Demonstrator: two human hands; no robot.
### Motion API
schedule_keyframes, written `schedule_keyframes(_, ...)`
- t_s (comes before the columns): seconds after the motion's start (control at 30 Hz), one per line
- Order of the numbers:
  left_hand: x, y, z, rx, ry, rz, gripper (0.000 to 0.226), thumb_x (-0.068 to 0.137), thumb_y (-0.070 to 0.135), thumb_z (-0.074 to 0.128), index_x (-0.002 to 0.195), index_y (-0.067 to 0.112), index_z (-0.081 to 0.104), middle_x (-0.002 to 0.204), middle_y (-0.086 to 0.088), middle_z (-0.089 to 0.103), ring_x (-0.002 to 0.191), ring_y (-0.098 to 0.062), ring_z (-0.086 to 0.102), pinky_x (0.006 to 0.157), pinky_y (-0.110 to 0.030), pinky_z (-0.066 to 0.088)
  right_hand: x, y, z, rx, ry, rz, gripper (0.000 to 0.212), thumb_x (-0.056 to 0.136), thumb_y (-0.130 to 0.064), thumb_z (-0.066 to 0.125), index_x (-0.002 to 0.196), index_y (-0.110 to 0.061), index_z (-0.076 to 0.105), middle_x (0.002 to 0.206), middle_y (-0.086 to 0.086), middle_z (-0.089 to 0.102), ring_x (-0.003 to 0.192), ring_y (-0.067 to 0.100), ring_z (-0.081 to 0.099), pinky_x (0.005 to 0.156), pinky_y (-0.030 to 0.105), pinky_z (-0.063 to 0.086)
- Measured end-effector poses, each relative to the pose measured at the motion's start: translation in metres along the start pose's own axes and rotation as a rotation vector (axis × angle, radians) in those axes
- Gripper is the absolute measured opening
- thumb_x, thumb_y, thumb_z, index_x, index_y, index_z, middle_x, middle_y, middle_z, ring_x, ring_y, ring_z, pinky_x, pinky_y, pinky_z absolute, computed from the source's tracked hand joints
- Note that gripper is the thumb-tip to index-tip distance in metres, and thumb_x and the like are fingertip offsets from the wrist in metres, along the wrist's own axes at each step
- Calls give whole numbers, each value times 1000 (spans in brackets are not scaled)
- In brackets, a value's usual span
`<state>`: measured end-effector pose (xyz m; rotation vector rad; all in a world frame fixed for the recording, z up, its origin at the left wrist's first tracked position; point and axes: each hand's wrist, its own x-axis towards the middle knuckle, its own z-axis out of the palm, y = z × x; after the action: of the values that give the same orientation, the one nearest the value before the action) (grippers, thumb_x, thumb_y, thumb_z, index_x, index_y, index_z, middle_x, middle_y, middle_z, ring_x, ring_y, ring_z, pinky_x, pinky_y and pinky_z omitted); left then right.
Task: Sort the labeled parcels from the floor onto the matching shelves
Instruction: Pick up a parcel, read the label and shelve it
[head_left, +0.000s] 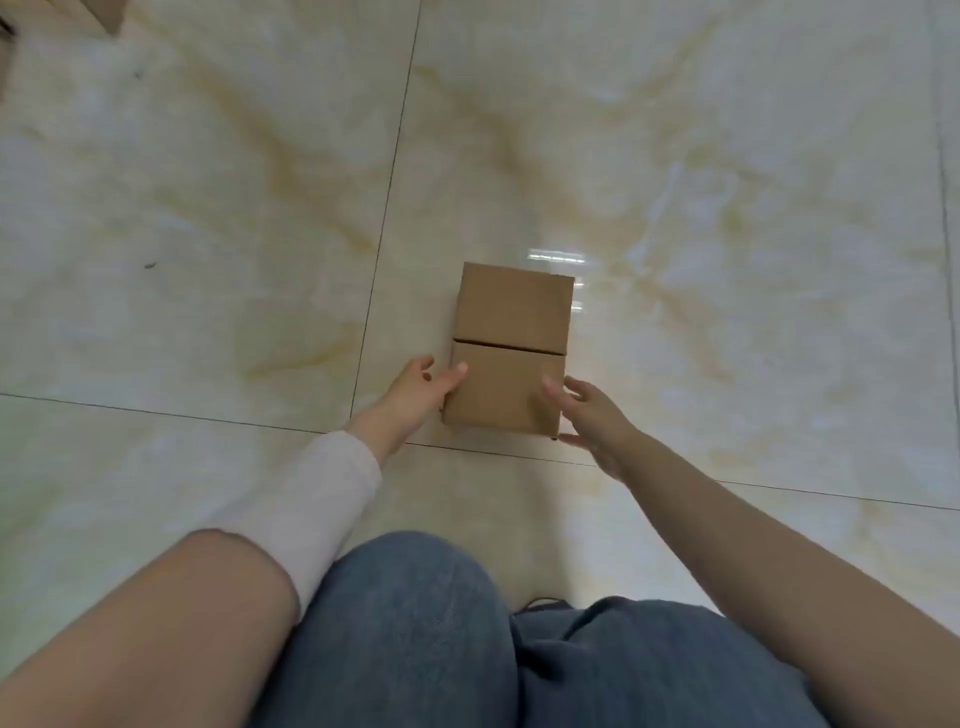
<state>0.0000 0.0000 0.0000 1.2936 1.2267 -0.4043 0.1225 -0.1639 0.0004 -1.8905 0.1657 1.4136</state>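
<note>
A small brown cardboard parcel (511, 351) lies flat on the glossy marble-patterned floor tiles (208, 234), close in front of the crouching person's knees. Its top face shows two closed flaps meeting at a dark seam across the middle; no label is visible from this angle.

The left hand (415, 395) reaches in from a pale sleeve (322, 499) and touches the parcel's near left edge, thumb lying on the top face and the other fingers down along the side. Its grip is partly closed around that corner.

The right hand (592, 415), on a bare forearm, sits at the near right corner with fingers spread. One fingertip rests on the top face and the thumb hangs by the bottom corner, but the grip is open and has not clamped on the box.

Blue jeans (415, 623) fill the bottom of the view. A dark grout line (384, 223) runs just left of the parcel, and another crosses just behind the hands. The corner of another cardboard box (106, 13) shows at the top left edge, well apart.
</note>
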Motion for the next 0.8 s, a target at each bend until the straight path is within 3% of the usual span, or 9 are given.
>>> schedule_keyframes(0.13,11,-2,-2,38,-157,-50,70,91,44,53,148,11,30,146,-4,47,130,-22,49,94,-37,47,19,9,4,79,-44,20,75,85,-42,62,145,-11,29,138,6,50,118,22,54,101,42,44)
schedule_keyframes(0.33,-9,10,6,6,-196,-81,55,95,41,46,140,10,39,122,-1,52,109,-18,51,93,-35,44,7,10,1,110,-29,67,75,83,-41,65,142,-11,29,139,9,48,121,24,52,103,43,45)
schedule_keyframes(0.47,-53,26,8,-27,-165,-110,58,93,48,45,138,10,41,134,-6,53,112,-22,52,100,-41,45,-41,-4,-11,114,-14,77,70,83,-42,64,139,-12,33,136,9,52,119,22,54,95,38,47)
schedule_keyframes(0.57,-107,50,6,-63,-174,-148,59,92,54,41,131,10,45,128,-6,55,112,-24,53,100,-44,47,-98,-27,-22,122,26,68,69,84,-42,63,139,-13,32,130,7,53,116,23,54,102,43,44)
schedule_keyframes(0.73,-218,114,7,-210,-85,-215,60,90,53,48,131,9,46,124,-6,57,108,-25,54,90,-43,50,-222,-84,-44,183,57,29,67,83,-37,65,136,-17,30,118,5,55,90,14,59,69,28,49)
schedule_keyframes(0.8,-267,146,7,-308,4,-254,59,88,55,50,126,11,47,118,-7,58,105,-27,55,90,-43,50,-274,-106,-51,190,66,7,75,80,-37,69,138,-18,27,122,6,54,88,11,59,66,27,50)
